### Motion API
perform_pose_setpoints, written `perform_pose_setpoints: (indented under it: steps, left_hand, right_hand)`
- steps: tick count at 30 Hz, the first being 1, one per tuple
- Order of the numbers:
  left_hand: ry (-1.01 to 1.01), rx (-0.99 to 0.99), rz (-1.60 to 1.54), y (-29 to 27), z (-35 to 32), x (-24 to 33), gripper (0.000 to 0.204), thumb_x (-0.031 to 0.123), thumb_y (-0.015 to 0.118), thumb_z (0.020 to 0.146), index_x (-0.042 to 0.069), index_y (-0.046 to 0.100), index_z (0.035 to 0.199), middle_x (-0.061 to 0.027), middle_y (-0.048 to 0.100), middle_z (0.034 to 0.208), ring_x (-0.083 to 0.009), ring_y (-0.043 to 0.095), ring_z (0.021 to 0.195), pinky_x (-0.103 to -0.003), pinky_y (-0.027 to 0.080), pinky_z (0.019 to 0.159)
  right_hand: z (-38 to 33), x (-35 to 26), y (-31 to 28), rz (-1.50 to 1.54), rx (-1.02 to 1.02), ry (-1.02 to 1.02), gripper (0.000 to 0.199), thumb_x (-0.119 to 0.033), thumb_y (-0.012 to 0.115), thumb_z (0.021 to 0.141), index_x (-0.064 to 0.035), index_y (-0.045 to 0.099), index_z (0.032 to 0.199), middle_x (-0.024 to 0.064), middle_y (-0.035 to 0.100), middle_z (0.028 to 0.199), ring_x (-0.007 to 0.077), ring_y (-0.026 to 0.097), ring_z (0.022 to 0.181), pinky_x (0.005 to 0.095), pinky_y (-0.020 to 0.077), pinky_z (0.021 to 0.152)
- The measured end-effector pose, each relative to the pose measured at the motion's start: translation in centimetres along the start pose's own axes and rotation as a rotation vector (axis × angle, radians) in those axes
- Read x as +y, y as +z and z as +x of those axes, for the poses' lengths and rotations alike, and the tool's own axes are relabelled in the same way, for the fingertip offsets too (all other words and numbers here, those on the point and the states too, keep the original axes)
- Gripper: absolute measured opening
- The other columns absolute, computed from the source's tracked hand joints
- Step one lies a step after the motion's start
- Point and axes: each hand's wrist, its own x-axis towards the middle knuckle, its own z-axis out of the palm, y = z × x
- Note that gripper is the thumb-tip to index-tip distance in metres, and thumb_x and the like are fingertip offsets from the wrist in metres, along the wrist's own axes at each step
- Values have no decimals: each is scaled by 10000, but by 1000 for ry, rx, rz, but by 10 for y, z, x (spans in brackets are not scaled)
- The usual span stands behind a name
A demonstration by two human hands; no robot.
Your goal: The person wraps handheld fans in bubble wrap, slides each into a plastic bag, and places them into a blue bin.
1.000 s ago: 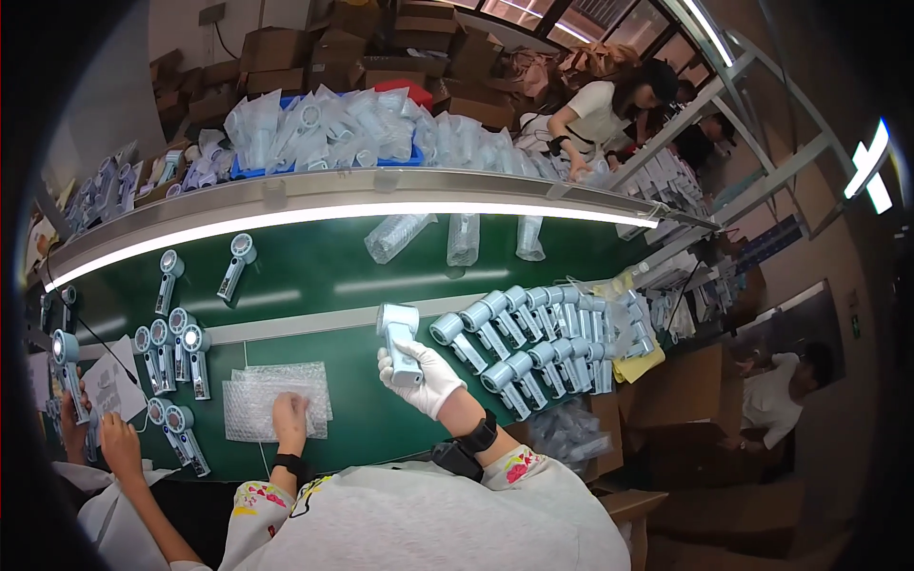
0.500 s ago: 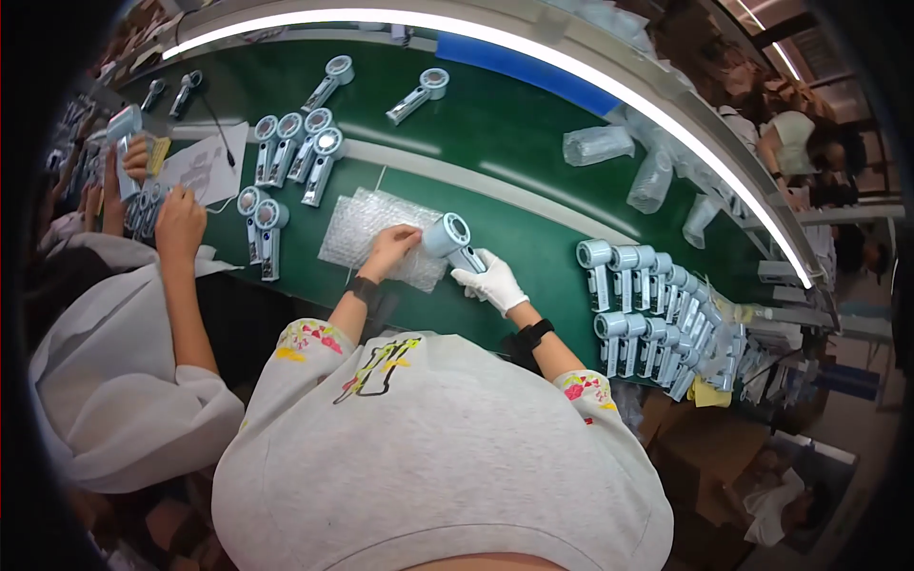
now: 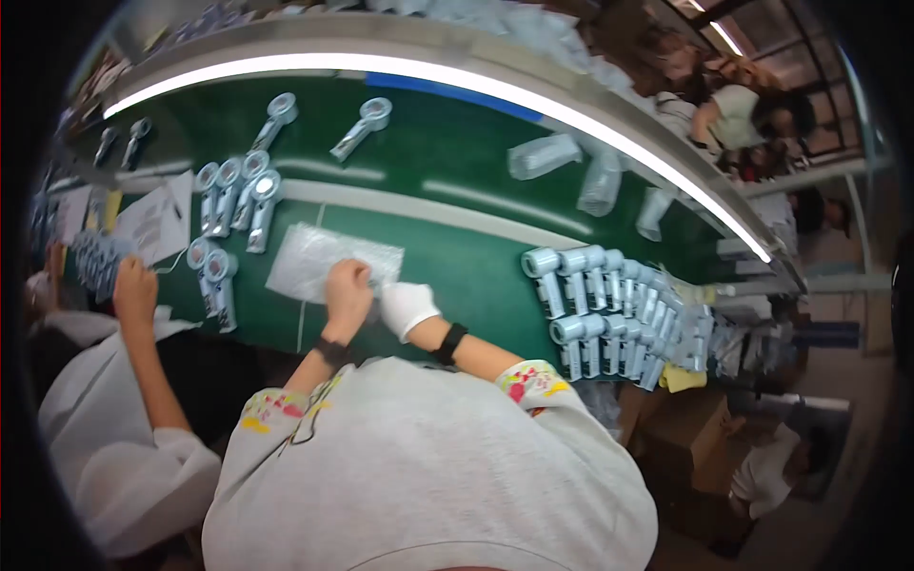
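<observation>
Head view shows a clear bubble-wrap bag (image 3: 324,262) lying flat on the green worktop (image 3: 457,276), and both hands meet at its near right corner. The bare left hand (image 3: 348,290) is curled with its fingers on the bag's edge; the white-gloved right hand (image 3: 407,306) is closed just beside it. A small pale part shows between them, but whether either hand grips it I cannot tell.

Left of the bag, two blue-grey handheld devices (image 3: 211,276) lie close to its edge, with a cluster of four more (image 3: 233,195) beyond its far left corner. Right of the bag, well apart, a packed row of the same devices (image 3: 609,305) lies side by side. Left again, a neighbour's hand (image 3: 133,290) rests near a paper sheet (image 3: 157,221).

My judgement: the thin bag could slide or crumple under the pulling fingers, since nothing weighs it down. The glove may dull the grip, so a smooth device could slip. A sideways tug could knock the nearest pair.
</observation>
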Motion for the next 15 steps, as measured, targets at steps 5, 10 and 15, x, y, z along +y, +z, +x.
perform_pose_setpoints:
  steps: [5,10,15]
  left_hand:
    - [159,41,109,-28,-24,25,26,9,530,771,-1,507,762,-135,509,760,-323,489,766,-397,395,684]
    - [213,-21,-20,-26,-12,55,30,0,535,774,-9,507,767,-133,510,750,-321,499,750,-390,402,676]
    - [188,-66,-184,-18,19,81,22,0,533,801,-16,522,790,-121,525,755,-279,519,705,-345,418,648]
  right_hand:
    - [-15,-6,-65,912,-538,281,321,-353,625,760,-34,593,762,106,592,613,229,606,564,345,485,507]
    - [-21,16,-40,1687,-586,475,302,-351,620,798,-54,562,805,51,553,627,157,566,551,289,440,453]
    - [-33,27,-79,2047,-434,440,320,-357,571,848,-47,541,922,111,582,756,197,586,587,293,450,444]
